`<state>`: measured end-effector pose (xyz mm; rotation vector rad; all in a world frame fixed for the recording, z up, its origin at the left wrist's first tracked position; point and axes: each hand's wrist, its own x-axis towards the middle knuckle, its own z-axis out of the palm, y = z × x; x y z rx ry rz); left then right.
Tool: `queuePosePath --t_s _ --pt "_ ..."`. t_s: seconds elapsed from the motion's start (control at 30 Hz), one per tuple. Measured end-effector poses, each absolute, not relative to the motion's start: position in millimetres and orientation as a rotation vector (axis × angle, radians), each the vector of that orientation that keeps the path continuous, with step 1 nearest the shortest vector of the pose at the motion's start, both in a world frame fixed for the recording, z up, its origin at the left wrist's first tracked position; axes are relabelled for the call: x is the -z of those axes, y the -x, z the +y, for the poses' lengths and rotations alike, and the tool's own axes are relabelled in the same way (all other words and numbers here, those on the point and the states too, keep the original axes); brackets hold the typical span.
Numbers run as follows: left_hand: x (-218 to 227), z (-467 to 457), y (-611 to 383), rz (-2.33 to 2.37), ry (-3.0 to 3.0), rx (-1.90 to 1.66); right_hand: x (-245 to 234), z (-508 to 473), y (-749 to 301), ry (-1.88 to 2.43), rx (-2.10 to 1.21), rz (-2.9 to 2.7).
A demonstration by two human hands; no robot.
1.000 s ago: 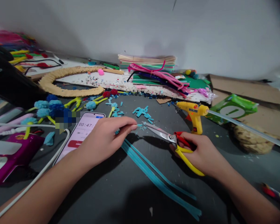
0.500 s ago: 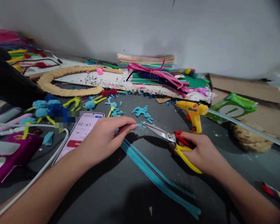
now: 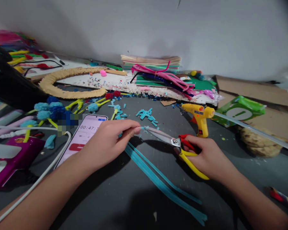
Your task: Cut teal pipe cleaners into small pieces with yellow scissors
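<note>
Between thumb and fingertips, my left hand (image 3: 114, 135) pinches a light-blue pipe cleaner (image 3: 142, 128), its short end poking out to the right. My right hand (image 3: 206, 156) grips the red and yellow handles of a pair of scissors (image 3: 166, 138). The blade tips meet the blue end just beyond my left fingertips. Below my left hand, long blue pipe cleaners (image 3: 156, 180) lie across the dark table. A small heap of cut blue pieces (image 3: 147, 115) rests beyond the blades. Most of the held pipe cleaner is hidden by my fingers.
A phone (image 3: 83, 134) showing a timer lies under my left forearm. A yellow glue gun (image 3: 200, 116) stands beyond my right hand, beside a green packet (image 3: 240, 110). Blue pom-pom flowers (image 3: 43, 111) and a white cable (image 3: 48, 169) are at left. Pink pipe cleaners (image 3: 163, 76) lie at the back.
The scissor tips have shifted slightly left, closer to my left fingertips, and the blades look a little more closed. My left hand has stayed in place.
</note>
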<state>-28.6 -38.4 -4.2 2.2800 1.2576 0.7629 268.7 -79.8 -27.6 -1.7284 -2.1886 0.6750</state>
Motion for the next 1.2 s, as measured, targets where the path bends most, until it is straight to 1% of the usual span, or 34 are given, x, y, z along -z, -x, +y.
queuePosePath --t_s 0.5,0.9,1.2 --pt "4.0 -38.7 28.2 1.262 -2.279 -0.765 25.6 -80.1 -268.0 1.764 -0.721 -2.134" --pt "2.9 -38.7 27.8 1.258 -2.280 -0.740 28.2 -79.2 -269.0 1.746 -0.653 -2.170" --pt "2.1 -38.0 28.0 1.242 -2.258 -0.708 24.5 -80.1 -266.8 1.761 -0.723 -2.150"
